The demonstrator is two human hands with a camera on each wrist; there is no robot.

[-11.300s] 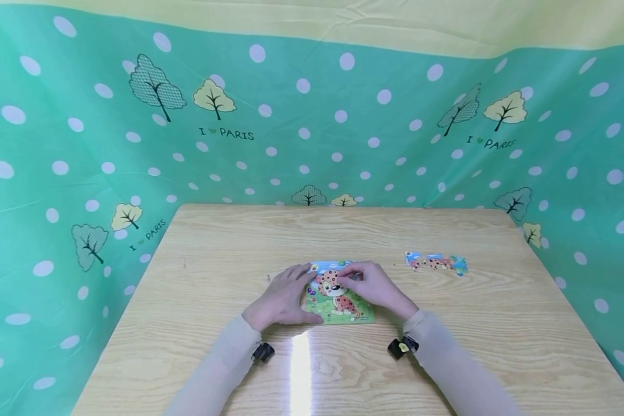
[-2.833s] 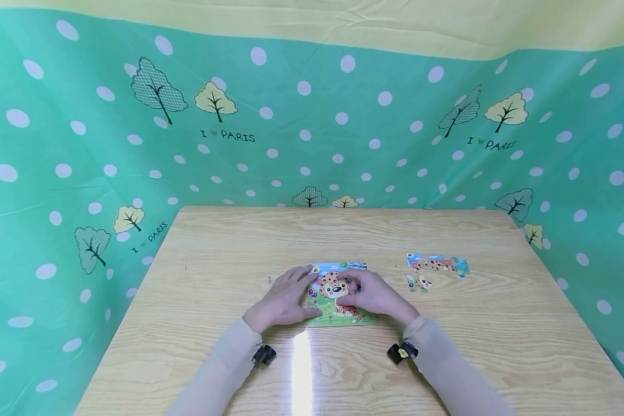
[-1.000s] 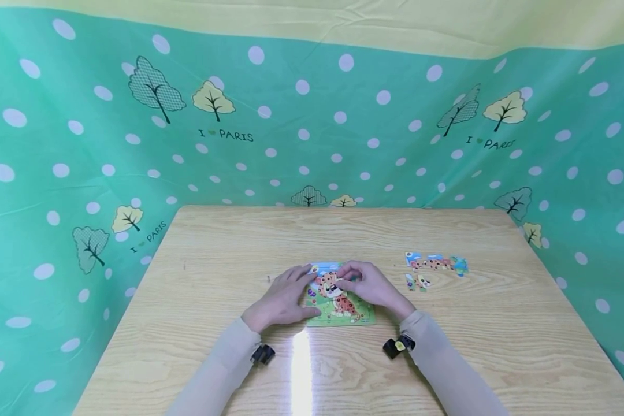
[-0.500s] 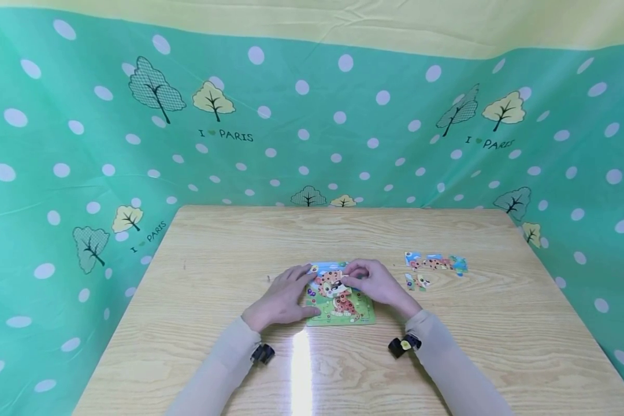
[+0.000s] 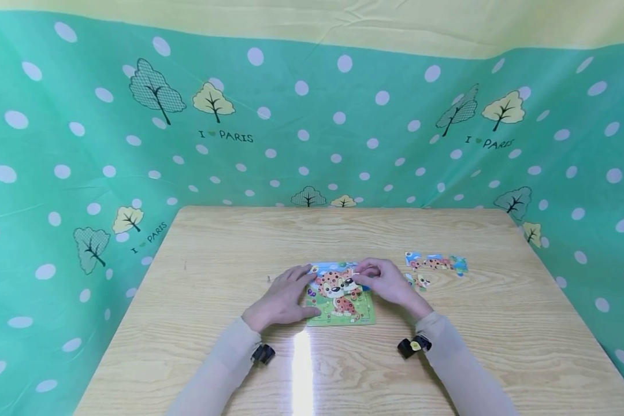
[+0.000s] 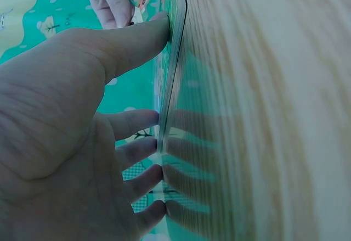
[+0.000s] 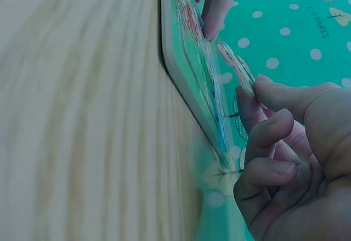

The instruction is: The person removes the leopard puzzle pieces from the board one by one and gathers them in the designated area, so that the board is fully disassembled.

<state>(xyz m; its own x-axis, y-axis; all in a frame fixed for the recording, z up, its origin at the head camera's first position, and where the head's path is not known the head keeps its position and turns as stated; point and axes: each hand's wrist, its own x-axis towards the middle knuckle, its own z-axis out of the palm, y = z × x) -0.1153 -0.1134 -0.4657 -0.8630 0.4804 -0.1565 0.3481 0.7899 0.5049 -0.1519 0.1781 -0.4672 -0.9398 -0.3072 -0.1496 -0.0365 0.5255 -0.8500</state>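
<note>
A jigsaw puzzle board (image 5: 361, 315) with a spotted cartoon animal on green ground and blue sky lies mid-table. My left hand (image 5: 286, 297) rests at the board's left side, fingers extended; the left wrist view shows the thumb (image 6: 140, 40) on the board's front edge and the fingertips along its side. Over the board's right part, my right hand (image 5: 390, 283) pinches a puzzle piece (image 5: 351, 283) between thumb and index finger. In the right wrist view that piece (image 7: 237, 68) is tilted and raised off the board. The right hand covers part of the board's upper right.
To the right of the board lies a row of several loose puzzle pieces (image 5: 433, 263). More pieces (image 5: 421, 281) lie just in front of it, near the right hand. The wooden table (image 5: 229, 242) meets a green dotted curtain (image 5: 312, 150) at the back and sides.
Since the oldest frame, pieces have appeared in front of the loose row. In the last half second my right hand has shifted right with the pinched piece. The left hand stays put.
</note>
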